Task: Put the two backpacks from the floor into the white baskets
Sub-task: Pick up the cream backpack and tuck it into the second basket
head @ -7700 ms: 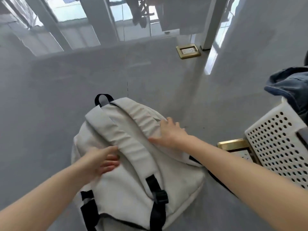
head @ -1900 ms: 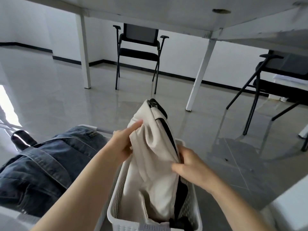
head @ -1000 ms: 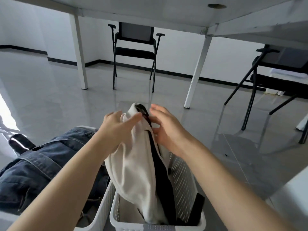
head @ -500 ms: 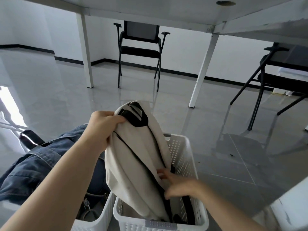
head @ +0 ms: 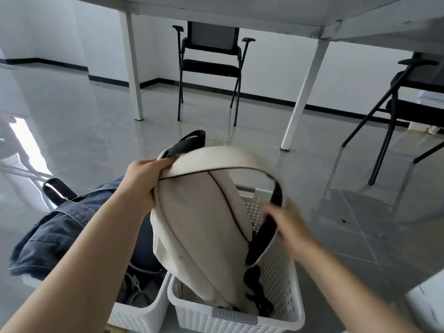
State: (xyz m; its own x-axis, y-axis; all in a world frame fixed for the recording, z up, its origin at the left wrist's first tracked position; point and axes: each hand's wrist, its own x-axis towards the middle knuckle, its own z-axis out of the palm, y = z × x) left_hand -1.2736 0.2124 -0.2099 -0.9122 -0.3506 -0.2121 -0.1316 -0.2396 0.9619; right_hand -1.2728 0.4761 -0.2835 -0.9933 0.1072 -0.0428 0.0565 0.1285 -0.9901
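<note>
cream backpack (head: 201, 227): upright in right white basket (head: 283, 306), top above rim | left hand (head: 141, 181): clenched on backpack's top edge by black loop | right hand (head: 286, 219): blurred at black strap, grip unclear | denim backpack (head: 60, 234): in left basket (head: 141, 316), touching right basket

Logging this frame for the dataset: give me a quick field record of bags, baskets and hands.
cream backpack: standing upright in the right white basket, top sticking well above the rim
denim backpack: lying in the left white basket, spilling over its far side
left hand: gripping the cream backpack's top edge
right hand: blurred, at the black shoulder strap; grip unclear
floor: no backpack left on the visible part
background: black chair beyond the white table legs
</note>
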